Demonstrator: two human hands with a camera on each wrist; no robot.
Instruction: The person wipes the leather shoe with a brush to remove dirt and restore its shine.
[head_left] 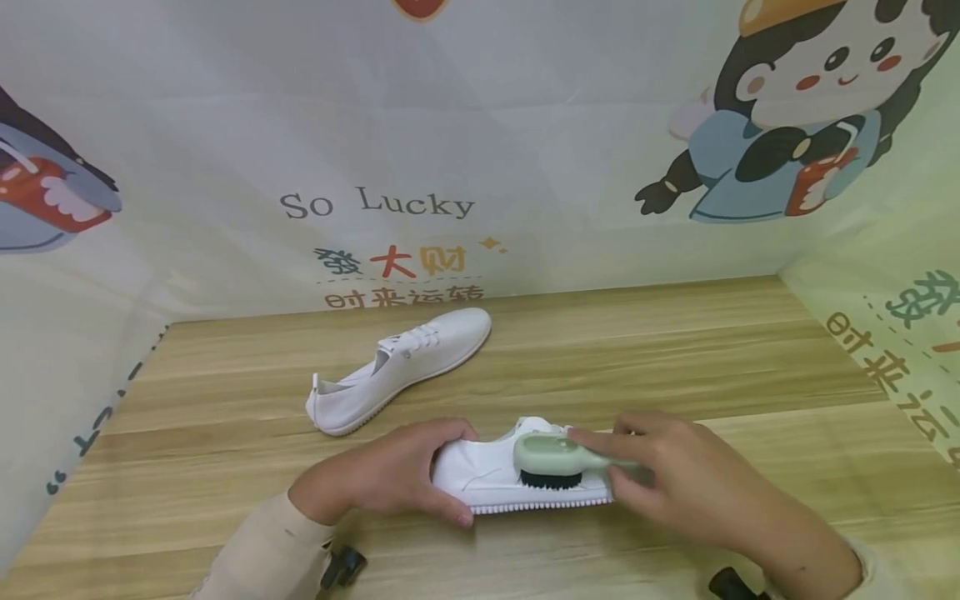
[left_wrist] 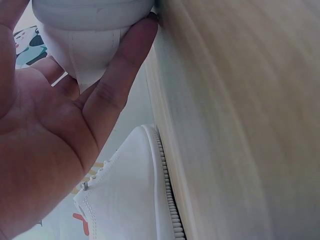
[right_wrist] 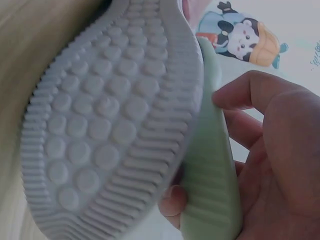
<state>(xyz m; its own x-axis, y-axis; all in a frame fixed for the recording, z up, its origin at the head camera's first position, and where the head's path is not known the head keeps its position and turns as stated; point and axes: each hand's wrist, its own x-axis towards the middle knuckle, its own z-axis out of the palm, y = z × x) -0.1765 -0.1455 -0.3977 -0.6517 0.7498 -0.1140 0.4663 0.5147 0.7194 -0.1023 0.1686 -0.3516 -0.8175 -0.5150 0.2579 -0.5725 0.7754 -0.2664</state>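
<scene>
A white lace-up shoe (head_left: pixel 480 467) is tilted on its side near the table's front, its ribbed sole edge toward me. My left hand (head_left: pixel 393 471) grips its heel end; in the left wrist view the thumb and fingers (left_wrist: pixel 120 75) wrap the heel. My right hand (head_left: pixel 675 475) holds a pale green brush (head_left: pixel 551 454) by the handle, index finger stretched along it. The brush's black bristles touch the shoe's side. In the right wrist view the studded sole (right_wrist: pixel 100 120) faces the camera, with the green handle (right_wrist: pixel 210 165) beside it.
A second white shoe (head_left: pixel 420 358) lies behind, upright, toe pointing back right. The wood-grain table (head_left: pixel 637 350) is bordered at the back and sides by a printed cloth (head_left: pixel 525 167) with cartoon figures and lettering.
</scene>
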